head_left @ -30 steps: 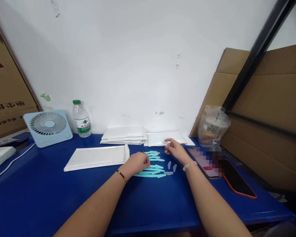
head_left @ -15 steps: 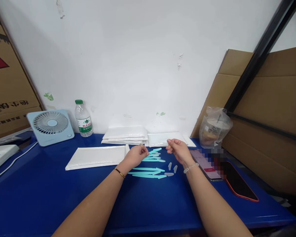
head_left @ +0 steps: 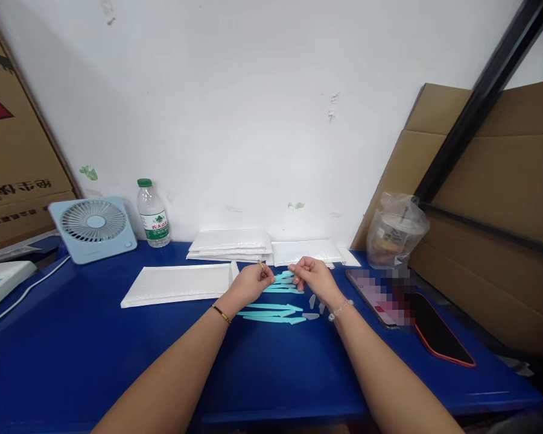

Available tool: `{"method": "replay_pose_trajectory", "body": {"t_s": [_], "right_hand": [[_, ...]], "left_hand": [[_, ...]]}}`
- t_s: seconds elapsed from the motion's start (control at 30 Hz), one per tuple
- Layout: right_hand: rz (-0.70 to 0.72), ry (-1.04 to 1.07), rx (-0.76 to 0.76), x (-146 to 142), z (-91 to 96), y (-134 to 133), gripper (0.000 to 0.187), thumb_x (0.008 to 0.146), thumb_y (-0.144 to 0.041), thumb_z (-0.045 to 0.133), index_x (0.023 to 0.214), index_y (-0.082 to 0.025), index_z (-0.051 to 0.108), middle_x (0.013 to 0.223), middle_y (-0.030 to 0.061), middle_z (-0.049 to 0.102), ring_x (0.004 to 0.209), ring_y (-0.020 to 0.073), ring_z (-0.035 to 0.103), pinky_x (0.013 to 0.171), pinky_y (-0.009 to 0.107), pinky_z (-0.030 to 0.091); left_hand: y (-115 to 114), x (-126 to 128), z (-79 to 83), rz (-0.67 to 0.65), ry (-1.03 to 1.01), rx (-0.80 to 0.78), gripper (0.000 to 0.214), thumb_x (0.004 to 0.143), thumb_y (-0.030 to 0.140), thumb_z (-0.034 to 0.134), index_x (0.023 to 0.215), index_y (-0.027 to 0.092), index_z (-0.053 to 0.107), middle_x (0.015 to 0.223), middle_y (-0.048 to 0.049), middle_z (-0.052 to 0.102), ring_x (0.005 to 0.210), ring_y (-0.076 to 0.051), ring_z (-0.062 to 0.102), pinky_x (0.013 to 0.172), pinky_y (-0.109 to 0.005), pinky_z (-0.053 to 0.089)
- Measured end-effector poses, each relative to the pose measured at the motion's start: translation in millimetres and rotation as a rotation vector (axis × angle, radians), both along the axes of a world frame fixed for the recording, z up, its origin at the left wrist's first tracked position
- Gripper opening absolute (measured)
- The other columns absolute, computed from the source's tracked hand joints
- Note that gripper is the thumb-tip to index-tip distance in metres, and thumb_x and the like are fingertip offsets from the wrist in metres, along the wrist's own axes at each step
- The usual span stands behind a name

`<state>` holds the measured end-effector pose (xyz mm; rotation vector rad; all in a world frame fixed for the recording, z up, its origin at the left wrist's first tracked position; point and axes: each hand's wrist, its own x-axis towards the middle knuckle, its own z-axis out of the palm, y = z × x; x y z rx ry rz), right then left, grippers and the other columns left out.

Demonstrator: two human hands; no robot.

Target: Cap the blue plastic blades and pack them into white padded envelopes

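Note:
My left hand [head_left: 253, 282] is closed in a pinch on the handle of a teal eyebrow razor [head_left: 283, 276], its blade end pointing right. At that blade end my right hand [head_left: 314, 278] has thumb and fingertips pressed together; whatever they hold is too small to make out. Several more teal razors lie on the table beneath and in front of the hands, among them a razor [head_left: 271, 319] nearest me. To their right are small translucent blade caps, such as the flat cap [head_left: 311, 316] and an upright-lying cap [head_left: 312, 301]. Another cap is partly covered by my right wrist.
A white padded envelope [head_left: 176, 283] lies left of my hands, with stacked envelopes [head_left: 228, 242] against the wall. Farther left stand a water bottle [head_left: 154, 217] and a blue fan [head_left: 95, 229]. On the right are two phones, one black [head_left: 441, 331], and a bagged cup [head_left: 396, 232].
My right hand has moved left and slightly down, bringing its fingertips up to the blade end of the held razor. My left hand has stayed nearly in place.

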<state>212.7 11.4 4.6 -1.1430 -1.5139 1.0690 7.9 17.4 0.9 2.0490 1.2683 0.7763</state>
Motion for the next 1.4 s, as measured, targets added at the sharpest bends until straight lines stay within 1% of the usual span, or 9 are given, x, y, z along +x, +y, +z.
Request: {"method": "replay_pose_trajectory", "body": {"t_s": [0.17,0.27,0.33,0.4,0.5,0.8,1.17,1.3,1.4], "right_hand": [[-0.063,-0.313,0.125,18,10.1,-3,0.034,0.070,-0.050,0.064,0.071,-0.017,0.060,0.061,0.0007,0.063,0.047,0.0098,0.051,0.045,0.021,0.039],[0.216,-0.452,0.035,38,20.6,-12,0.029,0.064,-0.043,0.071,0.072,-0.016,0.067,0.060,0.0011,0.062,0.050,0.0110,0.052,0.047,0.021,0.039],[0.407,-0.570,-0.046,46,23.7,-17,0.027,0.057,-0.038,0.076,0.073,-0.016,0.071,0.058,0.0005,0.062,0.050,0.0114,0.052,0.046,0.021,0.038],[0.451,-0.699,-0.043,48,23.1,-19,0.022,0.052,-0.032,0.078,0.069,-0.018,0.072,0.058,-0.0001,0.062,0.050,0.0116,0.053,0.046,0.021,0.038],[0.425,-0.821,-0.016,44,19.3,-18,0.013,0.052,-0.027,0.077,0.061,-0.020,0.072,0.057,-0.0003,0.063,0.051,0.0116,0.053,0.046,0.021,0.036],[0.360,-0.791,-0.127,43,18.3,-13,0.012,0.062,-0.028,0.070,0.062,-0.016,0.070,0.055,0.0022,0.064,0.052,0.0139,0.056,0.049,0.022,0.041],[0.308,-0.704,-0.035,23,-0.7,-3,0.015,0.065,-0.029,0.068,0.070,-0.015,0.069,0.064,0.0002,0.063,0.055,0.0097,0.049,0.047,0.019,0.037],[0.228,-0.713,0.039,34,5.5,-4,0.012,0.067,-0.027,0.066,0.071,-0.016,0.069,0.063,0.0006,0.060,0.057,0.0109,0.051,0.051,0.021,0.039],[0.225,-0.713,0.053,51,12.9,-7,0.014,0.066,-0.016,0.062,0.078,-0.017,0.071,0.072,0.0010,0.060,0.062,0.0108,0.053,0.056,0.021,0.042]], "left_hand": [[2,-1,-5.1,0.023,0.139,0.046,0.018,0.077,0.035,0.053,0.079,0.019,0.063,0.071,-0.0017,0.063,0.065,-0.016,0.056,0.057,-0.025,0.037],[1,-1,-3.3,0.033,0.249,0.139,0.012,0.074,0.031,0.058,0.080,0.022,0.064,0.079,-0.0022,0.065,0.076,-0.019,0.058,0.067,-0.027,0.039],[-3,-1,0.5,-0.009,0.280,0.189,0.018,0.070,0.035,0.064,0.084,0.024,0.066,0.088,-0.0029,0.065,0.084,-0.021,0.057,0.073,-0.027,0.039],[-9,0,4.7,-0.099,0.309,0.197,0.024,0.066,0.041,0.067,0.084,0.025,0.067,0.091,-0.0030,0.064,0.089,-0.023,0.056,0.076,-0.028,0.038],[-16,3,7.7,-0.192,0.368,0.166,0.017,0.067,0.041,0.067,0.073,0.025,0.068,0.085,-0.0023,0.064,0.085,-0.022,0.056,0.077,-0.030,0.036],[-14,5,1.7,-0.159,0.346,0.118,0.011,0.069,0.030,0.063,0.062,0.023,0.068,0.075,-0.0032,0.066,0.074,-0.020,0.057,0.063,-0.027,0.036],[-16,11,1.0,-0.097,0.452,0.149,0.014,0.073,0.033,0.061,0.067,0.022,0.068,0.079,-0.0013,0.065,0.081,-0.019,0.057,0.067,-0.026,0.037],[-20,10,8.9,-0.045,0.403,0.193,0.014,0.072,0.035,0.063,0.076,0.023,0.067,0.087,-0.0013,0.064,0.086,-0.019,0.056,0.072,-0.027,0.038],[-22,3,19.0,-0.135,0.353,0.146,0.020,0.073,0.042,0.060,0.079,0.024,0.067,0.090,-0.0002,0.064,0.081,-0.016,0.057,0.065,-0.024,0.038]]}}
